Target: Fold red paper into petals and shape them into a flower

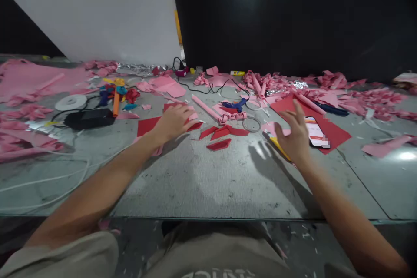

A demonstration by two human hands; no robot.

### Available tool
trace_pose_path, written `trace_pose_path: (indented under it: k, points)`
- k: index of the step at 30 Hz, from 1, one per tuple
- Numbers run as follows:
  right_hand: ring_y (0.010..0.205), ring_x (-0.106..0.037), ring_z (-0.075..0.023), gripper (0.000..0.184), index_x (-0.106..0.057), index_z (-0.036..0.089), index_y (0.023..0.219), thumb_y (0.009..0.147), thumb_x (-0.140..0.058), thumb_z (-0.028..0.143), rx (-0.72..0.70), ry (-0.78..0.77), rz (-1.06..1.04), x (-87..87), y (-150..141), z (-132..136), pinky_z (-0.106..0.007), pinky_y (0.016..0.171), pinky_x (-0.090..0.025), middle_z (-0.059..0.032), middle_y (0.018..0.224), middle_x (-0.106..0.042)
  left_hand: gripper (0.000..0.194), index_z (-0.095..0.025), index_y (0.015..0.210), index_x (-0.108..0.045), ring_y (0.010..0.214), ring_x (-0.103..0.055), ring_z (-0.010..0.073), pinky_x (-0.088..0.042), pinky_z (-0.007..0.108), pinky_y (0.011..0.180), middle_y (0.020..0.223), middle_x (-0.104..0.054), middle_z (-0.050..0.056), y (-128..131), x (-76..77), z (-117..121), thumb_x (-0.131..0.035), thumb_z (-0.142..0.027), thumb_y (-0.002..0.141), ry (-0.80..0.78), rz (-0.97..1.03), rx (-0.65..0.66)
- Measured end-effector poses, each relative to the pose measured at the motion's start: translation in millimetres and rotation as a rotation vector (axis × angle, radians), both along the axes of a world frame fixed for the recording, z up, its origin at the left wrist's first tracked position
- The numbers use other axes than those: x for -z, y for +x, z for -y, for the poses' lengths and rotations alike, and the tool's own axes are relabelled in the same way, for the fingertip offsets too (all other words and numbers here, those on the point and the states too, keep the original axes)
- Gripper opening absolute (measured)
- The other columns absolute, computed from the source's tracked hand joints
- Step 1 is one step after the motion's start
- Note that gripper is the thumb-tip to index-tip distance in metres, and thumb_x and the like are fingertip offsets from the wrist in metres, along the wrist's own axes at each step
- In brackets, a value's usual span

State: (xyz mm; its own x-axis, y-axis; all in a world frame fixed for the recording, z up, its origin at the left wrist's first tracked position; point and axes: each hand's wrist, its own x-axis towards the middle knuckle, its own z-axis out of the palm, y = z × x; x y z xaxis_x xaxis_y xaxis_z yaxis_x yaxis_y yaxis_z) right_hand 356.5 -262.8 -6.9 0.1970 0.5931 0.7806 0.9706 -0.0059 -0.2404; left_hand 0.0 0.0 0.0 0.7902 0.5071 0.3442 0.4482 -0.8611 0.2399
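My left hand (174, 122) lies palm down on a red paper sheet (148, 125) with pink paper at its edge, fingers curled over the sheet. My right hand (295, 132) hovers with fingers spread just above the table, holding nothing. It is next to a lit phone (315, 131) that rests on a second red sheet (335, 132). A yellow-handled tool (276, 143) lies partly under that hand. Small folded red paper pieces (223, 134) sit between my hands.
Pink paper scraps (358, 91) and rolls (206, 107) litter the far side. A blue glue gun (235, 105) with its black cord, two tape rings (251, 124), a white tape roll (71, 102), a black box (89, 118) and an orange tube (116, 104) lie around. White cables (48, 178) run left.
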Motion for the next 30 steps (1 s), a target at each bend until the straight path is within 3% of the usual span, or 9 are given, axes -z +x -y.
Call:
trace_pose_path:
  k: [2,5,9,12,13,15,18,22,30]
  points:
    - [0.126,-0.074,-0.0319,0.031,-0.070,0.024,0.133,0.102,-0.065,0.023,-0.143,0.005,-0.007,-4.2,-30.2,-19.7,-0.052,0.108,-0.061,-0.0173,0.171,-0.048,0.033,-0.015,0.114,-0.081,0.120,-0.066,0.0398,-0.047,0.055,0.108,0.124,-0.077,0.021,-1.9,14.5,-3.0,-0.069,-0.039,0.097,-0.048,0.016,-0.012]
    - [0.131,-0.071,-0.0306,0.030,-0.071,0.024,0.131,0.103,-0.060,0.019,-0.313,-0.025,-0.084,-0.9,-65.1,-43.4,-0.051,0.113,-0.058,-0.0164,0.169,-0.051,0.020,-0.017,0.092,-0.083,0.107,-0.070,0.0363,-0.049,0.053,0.104,0.103,-0.079,0.018,-3.4,23.0,-2.4,-0.067,-0.030,0.094,-0.139,0.089,-0.028]
    - [0.143,-0.062,-0.0329,0.026,-0.074,0.024,0.125,0.101,-0.067,0.027,-0.489,-0.141,-0.563,15.3,-98.6,-57.4,-0.056,0.125,-0.047,-0.0147,0.150,-0.067,0.025,-0.016,0.098,-0.083,0.101,-0.073,0.0309,-0.054,0.046,0.097,0.104,-0.081,0.016,5.8,25.0,20.6,-0.065,-0.033,0.097,-0.305,0.291,-0.067]
    - [0.098,-0.078,-0.0258,0.036,-0.071,0.022,0.130,0.100,-0.072,0.042,-0.549,-0.248,-0.806,28.0,-117.9,-57.4,-0.044,0.089,-0.066,-0.0139,0.129,-0.076,0.039,-0.015,0.112,-0.080,0.090,-0.076,0.0252,-0.059,0.036,0.081,0.105,-0.083,0.013,22.3,30.9,56.2,-0.057,-0.045,0.105,-0.486,0.448,-0.063]
    - [0.082,-0.077,-0.0218,0.041,-0.069,0.022,0.133,0.100,-0.072,0.047,-0.571,-0.283,-0.856,31.6,-122.6,-56.7,-0.038,0.074,-0.067,-0.0130,0.125,-0.078,0.040,-0.015,0.114,-0.080,0.085,-0.076,0.0235,-0.060,0.034,0.076,0.103,-0.083,0.012,28.3,34.1,68.9,-0.058,-0.047,0.105,-0.550,0.479,-0.044]
    - [0.066,-0.073,-0.0166,0.045,-0.070,0.021,0.129,0.097,-0.074,0.053,-0.622,-0.351,-0.951,37.5,-128.4,-55.3,-0.031,0.058,-0.061,-0.0108,0.117,-0.079,0.040,-0.016,0.111,-0.079,0.076,-0.074,0.0202,-0.059,0.031,0.071,0.095,-0.083,0.009,39.0,40.8,90.5,-0.060,-0.050,0.104,-0.667,0.527,-0.001]
    - [0.060,-0.069,-0.0148,0.041,-0.075,0.020,0.108,0.090,-0.081,0.056,-0.679,-0.437,-1.043,43.1,-129.0,-54.2,-0.028,0.056,-0.058,-0.0057,0.094,-0.079,0.033,-0.017,0.099,-0.077,0.072,-0.072,0.0178,-0.058,0.028,0.069,0.087,-0.081,0.006,47.7,48.8,107.3,-0.069,-0.049,0.097,-0.813,0.571,0.047]
    - [0.060,-0.066,-0.0143,0.036,-0.077,0.019,0.091,0.086,-0.085,0.054,-0.740,-0.518,-1.110,44.9,-124.4,-53.1,-0.028,0.059,-0.055,-0.0019,0.077,-0.074,0.023,-0.018,0.085,-0.078,0.064,-0.066,0.0148,-0.054,0.025,0.063,0.077,-0.076,0.002,45.0,53.7,110.2,-0.079,-0.040,0.087,-0.944,0.567,0.068]
    - [0.057,-0.060,-0.0135,0.040,-0.073,0.019,0.080,0.084,-0.087,0.056,-0.760,-0.511,-1.204,43.4,-120.0,-50.7,-0.027,0.054,-0.050,0.0007,0.066,-0.067,0.025,-0.019,0.089,-0.082,0.064,-0.063,0.0134,-0.054,0.025,0.062,0.080,-0.076,0.002,35.3,52.8,116.0,-0.079,-0.044,0.089,-1.058,0.629,0.032]
